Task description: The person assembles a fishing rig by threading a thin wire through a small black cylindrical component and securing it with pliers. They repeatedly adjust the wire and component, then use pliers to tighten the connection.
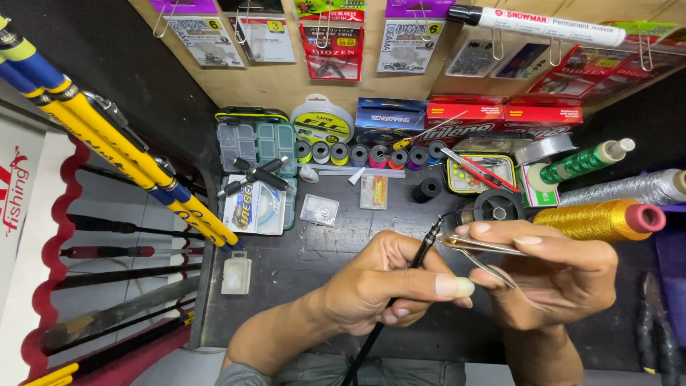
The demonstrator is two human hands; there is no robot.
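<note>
item: thin black rod [421,251], pinched in left hand [386,289], long axis rising away toward black spool [498,207]; tip beside metal tweezers [480,246], gripped closed-fingered in right hand [557,275], just right of rod.

There is only one view, from the person's head. It looks steeply down and forward on the dark worktable [314,257], very near to it. The wooden board [286,78] with hanging packets stands behind the worktable, at the far edge of the view.
</note>
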